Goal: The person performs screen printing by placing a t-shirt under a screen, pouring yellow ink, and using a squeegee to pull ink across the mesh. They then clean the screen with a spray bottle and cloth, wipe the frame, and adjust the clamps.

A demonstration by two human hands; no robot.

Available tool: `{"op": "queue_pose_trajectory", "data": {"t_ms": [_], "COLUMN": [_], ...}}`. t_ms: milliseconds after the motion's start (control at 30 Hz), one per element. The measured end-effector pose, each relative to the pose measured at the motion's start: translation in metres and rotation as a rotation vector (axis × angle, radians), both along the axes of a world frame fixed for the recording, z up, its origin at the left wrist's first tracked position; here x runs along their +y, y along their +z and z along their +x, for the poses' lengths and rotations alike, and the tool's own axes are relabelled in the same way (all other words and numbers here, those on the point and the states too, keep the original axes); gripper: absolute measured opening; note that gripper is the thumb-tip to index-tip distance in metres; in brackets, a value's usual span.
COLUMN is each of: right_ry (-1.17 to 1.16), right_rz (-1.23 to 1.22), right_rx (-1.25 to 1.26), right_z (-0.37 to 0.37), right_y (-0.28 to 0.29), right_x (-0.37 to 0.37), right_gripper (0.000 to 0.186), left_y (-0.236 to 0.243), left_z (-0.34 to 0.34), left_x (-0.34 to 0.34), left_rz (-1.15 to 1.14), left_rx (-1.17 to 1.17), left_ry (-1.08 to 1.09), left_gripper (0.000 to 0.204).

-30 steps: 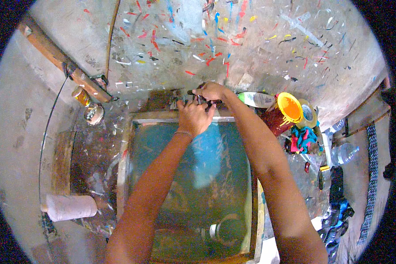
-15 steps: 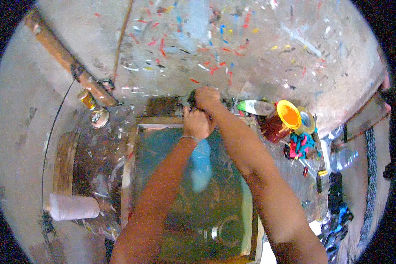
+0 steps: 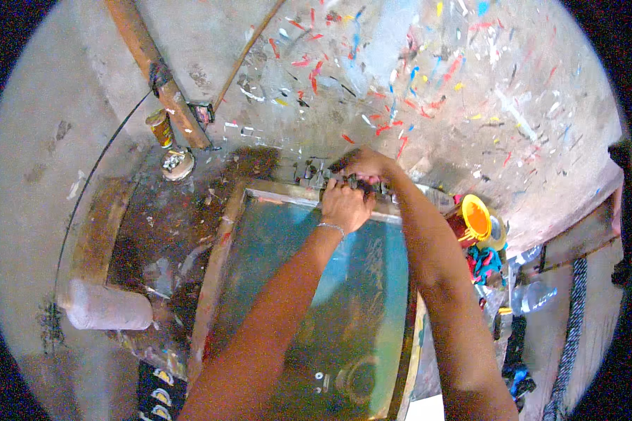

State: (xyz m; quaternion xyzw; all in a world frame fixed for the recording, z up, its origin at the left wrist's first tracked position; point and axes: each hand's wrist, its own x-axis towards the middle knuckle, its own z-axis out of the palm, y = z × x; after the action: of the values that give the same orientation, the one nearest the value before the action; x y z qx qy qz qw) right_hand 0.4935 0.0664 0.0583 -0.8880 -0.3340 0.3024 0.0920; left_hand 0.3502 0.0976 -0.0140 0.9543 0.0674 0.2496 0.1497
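Observation:
A wooden-framed screen (image 3: 221, 242) with blue-green mesh lies in front of me. Metal clamp parts (image 3: 312, 174) line its far edge. My left hand (image 3: 347, 207), with a thin bracelet at the wrist, is closed with its fingers curled over the clamp at that edge. Just beyond it, my right hand (image 3: 373, 165) bends down over the same clamp with its fingers drawn in. Shadow and the hand itself hide what those fingers hold. A round see-through shape (image 3: 361, 379) shows at the near end of the mesh.
At right stand a yellow-rimmed container (image 3: 476, 217), a tape roll (image 3: 497, 231), crumpled cloth (image 3: 486, 263) and a clear bottle (image 3: 534, 298). To the left are a pale wrapped roll (image 3: 109, 305), a small can (image 3: 159, 128) and a white-filled tub (image 3: 178, 163). A paint-flecked wall (image 3: 400, 84) rises behind.
My view has turned, so the screen sits tilted. The hands have drawn slightly apart along the far edge, the right one shifting rightward from the dark part it was closed around.

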Motion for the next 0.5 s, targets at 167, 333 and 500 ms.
{"op": "queue_pose_trajectory", "data": {"t_ms": [167,333,500], "right_ry": [-0.188,-0.134,0.179], "right_rz": [0.402,0.385,0.021], "right_rx": [0.511,0.195,-0.577], "right_z": [0.026,0.016,-0.020], "right_y": [-0.037,-0.046,-0.021], "right_x": [-0.052,-0.042,0.000], "right_gripper": [0.037,0.038,0.030], "left_y": [0.010,0.008,0.009], "left_z": [-0.004,-0.001,-0.006], "left_x": [-0.002,-0.001,-0.003], "left_rz": [0.031,0.066,0.054], "left_rx": [0.005,-0.011,0.044], "left_ry": [0.017,0.038,0.017], "left_gripper": [0.044,0.044,0.042]}}
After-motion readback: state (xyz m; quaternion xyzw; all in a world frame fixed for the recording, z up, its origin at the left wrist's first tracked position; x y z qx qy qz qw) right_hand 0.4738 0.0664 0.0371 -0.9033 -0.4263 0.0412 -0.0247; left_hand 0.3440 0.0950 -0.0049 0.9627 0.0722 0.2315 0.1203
